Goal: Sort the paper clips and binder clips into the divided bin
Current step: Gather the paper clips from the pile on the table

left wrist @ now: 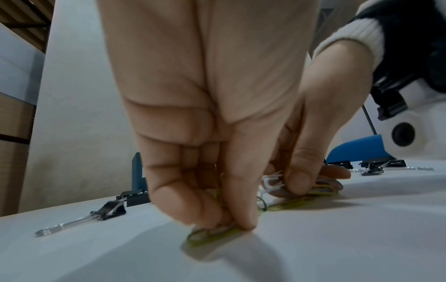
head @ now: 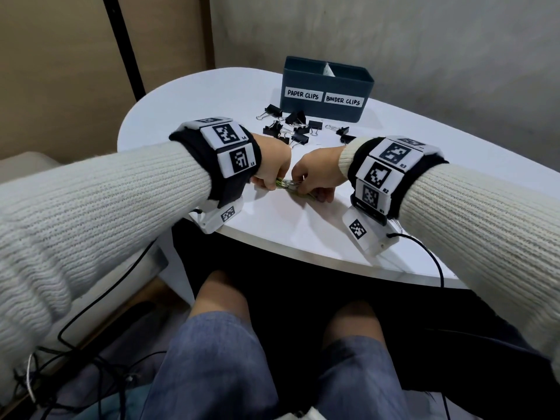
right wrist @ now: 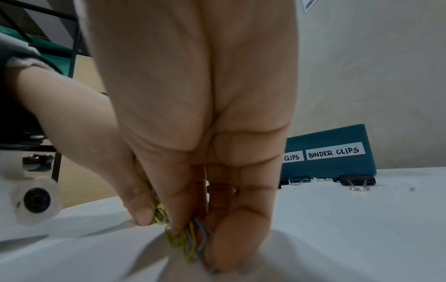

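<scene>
Just in front of the divided bin [head: 325, 89], black binder clips [head: 291, 127] lie scattered, pointing every way. Nearer the table [head: 188, 95] edge, both the left hand [head: 272, 165] and right hand [head: 318, 174] pinch yellow-grey paper clips [head: 291, 187] with curled fingers [right wrist: 222, 248]; the clips' axes are blurred and mostly hidden.

Between both hands [head: 298, 174] at the near table [head: 169, 122] edge and the divided bin [head: 325, 89] at the back, scattered binder clips [head: 291, 125] block the straight path, while bare tabletop lies open left and right of them, and the bin's top is open.
</scene>
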Demonstrator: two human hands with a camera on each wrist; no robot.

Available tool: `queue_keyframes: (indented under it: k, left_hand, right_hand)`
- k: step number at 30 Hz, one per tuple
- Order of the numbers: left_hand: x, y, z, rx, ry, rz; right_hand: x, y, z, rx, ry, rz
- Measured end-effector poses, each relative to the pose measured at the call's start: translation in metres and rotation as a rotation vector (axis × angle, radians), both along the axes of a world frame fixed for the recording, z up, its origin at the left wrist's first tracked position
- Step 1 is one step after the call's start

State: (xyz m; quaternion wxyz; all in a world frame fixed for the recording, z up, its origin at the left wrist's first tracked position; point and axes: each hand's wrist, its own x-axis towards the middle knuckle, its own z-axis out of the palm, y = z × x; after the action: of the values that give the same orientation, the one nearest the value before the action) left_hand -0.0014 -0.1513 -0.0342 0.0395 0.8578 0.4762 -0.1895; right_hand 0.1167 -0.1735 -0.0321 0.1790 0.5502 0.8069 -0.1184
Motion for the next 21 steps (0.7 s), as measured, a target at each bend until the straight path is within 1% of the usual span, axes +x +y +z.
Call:
queue_keyframes:
  k: [2,5,8,12,14,17,21]
  left_hand:
    - [-0.001,-0.001,-0.002,0.015,0.048,-0.002]
    - [-0.004,0.002,-0.005,0.01,0.057,-0.003]
    - [-0.007,0.004,-0.006,-0.012,0.024,0.005]
    - [-0.01,0.004,-0.002,-0.018,-0.046,0.03]
    - [-0.01,0.008,0.0,-0.037,-0.075,0.04]
    - [-0.014,0.022,0.01,-0.053,-0.203,0.063]
    - [-0.014,0.057,0.044,0.038,-0.47,0.08]
  right_hand:
    - [0.003,0.003,-0.001,-0.039,0.041,-0.042]
    - [0.006,0.006,-0.003,-0.079,0.076,-0.08]
    - [0.008,0.01,-0.005,-0.092,0.127,-0.111]
    - [0.018,0.017,-0.003,-0.157,0.32,-0.224]
    - [0.024,0.023,0.0,-0.17,0.365,-0.247]
    - [0.031,0.034,0.011,-0.131,0.419,-0.277]
    - [0.041,0.066,0.041,0.11,0.501,-0.324]
